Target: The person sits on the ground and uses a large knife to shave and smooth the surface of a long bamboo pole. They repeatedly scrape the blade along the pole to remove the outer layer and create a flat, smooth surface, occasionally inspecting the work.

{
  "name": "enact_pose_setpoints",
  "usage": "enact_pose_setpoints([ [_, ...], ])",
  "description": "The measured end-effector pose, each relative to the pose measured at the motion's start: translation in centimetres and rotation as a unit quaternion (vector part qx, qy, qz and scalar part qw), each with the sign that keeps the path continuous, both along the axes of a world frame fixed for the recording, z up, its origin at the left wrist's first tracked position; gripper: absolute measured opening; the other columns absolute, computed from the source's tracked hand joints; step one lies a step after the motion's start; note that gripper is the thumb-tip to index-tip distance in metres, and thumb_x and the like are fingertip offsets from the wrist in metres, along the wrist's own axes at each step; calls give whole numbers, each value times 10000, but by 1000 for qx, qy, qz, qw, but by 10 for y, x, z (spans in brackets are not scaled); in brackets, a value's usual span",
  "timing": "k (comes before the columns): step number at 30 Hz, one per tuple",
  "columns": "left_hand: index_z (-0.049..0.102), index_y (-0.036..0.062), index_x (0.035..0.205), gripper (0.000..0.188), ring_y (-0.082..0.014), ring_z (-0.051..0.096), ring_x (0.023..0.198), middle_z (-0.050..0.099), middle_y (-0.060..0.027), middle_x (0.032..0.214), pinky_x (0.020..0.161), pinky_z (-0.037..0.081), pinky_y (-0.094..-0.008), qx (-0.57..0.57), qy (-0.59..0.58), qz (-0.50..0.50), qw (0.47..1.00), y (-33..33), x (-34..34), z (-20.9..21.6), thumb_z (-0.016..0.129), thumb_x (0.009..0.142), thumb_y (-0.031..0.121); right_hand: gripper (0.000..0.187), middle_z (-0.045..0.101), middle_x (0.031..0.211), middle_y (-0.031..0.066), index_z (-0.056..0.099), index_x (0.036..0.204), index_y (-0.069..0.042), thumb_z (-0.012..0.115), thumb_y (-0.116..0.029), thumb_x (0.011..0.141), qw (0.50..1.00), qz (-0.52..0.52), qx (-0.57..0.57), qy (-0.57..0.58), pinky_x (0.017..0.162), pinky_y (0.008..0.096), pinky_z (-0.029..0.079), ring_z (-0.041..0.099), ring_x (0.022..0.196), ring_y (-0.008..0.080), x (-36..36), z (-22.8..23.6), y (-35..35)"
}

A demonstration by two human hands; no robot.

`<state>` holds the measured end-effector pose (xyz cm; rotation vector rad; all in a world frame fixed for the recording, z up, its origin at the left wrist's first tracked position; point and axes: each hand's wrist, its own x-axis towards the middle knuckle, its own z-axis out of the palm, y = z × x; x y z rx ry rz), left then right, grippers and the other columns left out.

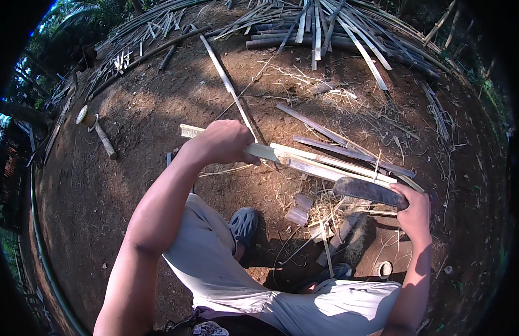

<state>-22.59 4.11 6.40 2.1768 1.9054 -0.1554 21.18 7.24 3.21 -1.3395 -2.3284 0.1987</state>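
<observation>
My left hand [228,140] is wrapped round a pale split bamboo strip [315,166], whose short end sticks out to the left of the fist. The strip slants down to the right over the ground in front of my knees. My right hand [415,210] is closed at the far right end of the strips, round a machete with a broad, dark, blunt-ended blade [367,191]. The blade points left and lies close along the strip's lower edge. Its handle is hidden in my fist. I cannot tell whether the blade touches the bamboo.
Bamboo shavings [327,213] and short offcuts lie below the strip, beside my dark clog [244,225]. Loose bamboo slats [349,151] rest on the soil beyond it. Poles and split strips [338,42] are heaped at the back. A stick [105,140] lies at the left.
</observation>
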Motion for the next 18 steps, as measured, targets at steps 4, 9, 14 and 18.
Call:
enact_pose_setpoints([
  [4, 744, 61, 939, 465, -289, 693, 747, 701, -146, 775, 699, 537, -402, 51, -98, 71, 991, -1, 18, -10, 729, 813, 508, 357, 687, 889, 178, 634, 1109, -97, 650, -19, 762, 960, -239, 132, -65, 726, 472, 489, 653, 860, 398, 3, 38, -5],
  [9, 563, 62, 987, 299, -110, 562, 603, 537, -20, 711, 555, 484, -286, -136, -487, 126, 853, 1, 75, -11, 567, 988, 361, 142, 598, 715, 228, 572, 883, -29, 658, -139, 858, 981, -167, -10, 99, 629, 462, 437, 603, 745, 446, -27, 22, -5],
  [14, 488, 98, 961, 181, -87, 437, 519, 459, 5, 715, 440, 387, -249, -266, -768, 128, 569, -31, 141, -9, 503, 1027, 266, 168, 615, 661, 218, 552, 891, -36, 676, -89, 791, 996, -41, -52, 54, 593, 481, 491, 652, 683, 413, -70, 6, -25],
  [18, 540, 71, 1007, 107, -67, 465, 523, 538, -1, 736, 424, 329, -233, -247, -676, 137, 680, -47, 166, -5, 598, 931, 119, 176, 632, 683, 231, 561, 892, -11, 662, -100, 779, 995, 14, -86, 42, 596, 485, 520, 661, 671, 412, -87, 0, -46],
])
